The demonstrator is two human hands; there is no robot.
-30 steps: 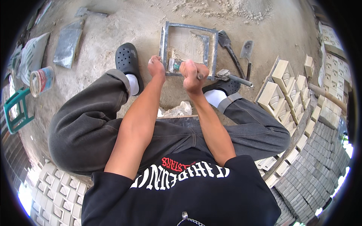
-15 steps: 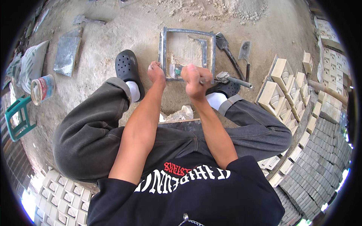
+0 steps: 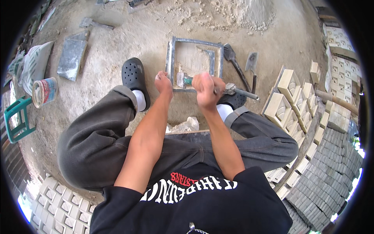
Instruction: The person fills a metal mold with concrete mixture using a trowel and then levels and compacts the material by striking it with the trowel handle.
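On the ground before me lies a square grey metal frame [image 3: 197, 41], its inside faces dusted with pale powder. My left hand [image 3: 163, 82] is closed at the frame's near left side, fingers curled against the bar; I cannot tell how firmly it grips. My right hand [image 3: 209, 89] is closed in a fist around a brush over the frame's near edge. The brush [image 3: 181, 80] points left, with pale bristles and a green part showing inside the frame; most of its handle is hidden in the fist. A grey angled piece [image 3: 212, 61] lies within the frame.
Right of the frame lie a dark flat-bladed tool [image 3: 235, 64], a trowel [image 3: 251, 61] and a pipe-handled tool [image 3: 242, 93]. Cream moulded blocks [image 3: 290, 84] stand further right. A metal plate [image 3: 73, 56], hammer [image 3: 95, 24], bucket [image 3: 44, 93] and green stool [image 3: 17, 121] are left.
The whole view has shifted, so the frame appears slightly lower. My right hand and the brush have moved a little to the right. My left hand remains at the frame's left side.
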